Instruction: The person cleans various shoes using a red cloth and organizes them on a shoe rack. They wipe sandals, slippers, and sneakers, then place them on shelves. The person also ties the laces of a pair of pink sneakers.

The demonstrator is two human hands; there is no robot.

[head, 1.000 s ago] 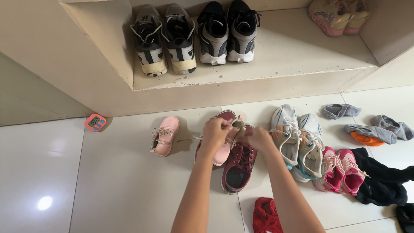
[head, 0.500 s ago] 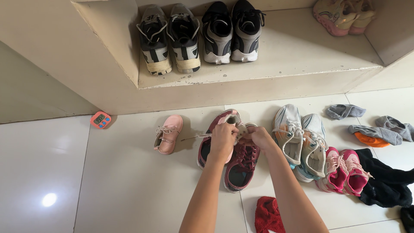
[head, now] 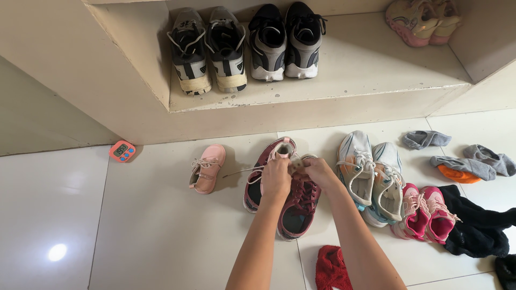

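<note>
My left hand (head: pixel 276 178) and my right hand (head: pixel 319 172) are closed together on a small pink shoe (head: pixel 284 150), which they mostly hide. I hold it just above a pair of maroon sneakers (head: pixel 297 209) on the white floor. A loose lace (head: pixel 241 172) trails left from under my left hand. The matching small pink shoe (head: pixel 207 167) lies on the floor to the left, apart from my hands.
A low shelf (head: pixel 344 88) holds two pairs of grey and black sneakers (head: pixel 244 43) and a pink and yellow pair (head: pixel 422 19). White-teal sneakers (head: pixel 371 169), pink sneakers (head: pixel 425 210), grey socks (head: pixel 462 161), black cloth (head: pixel 478 225), a red cloth (head: pixel 329 268) and an orange timer (head: pixel 122 151) lie around.
My hands have drawn closer together and lowered the small pink shoe onto the maroon pair. The lace still trails to the left.
</note>
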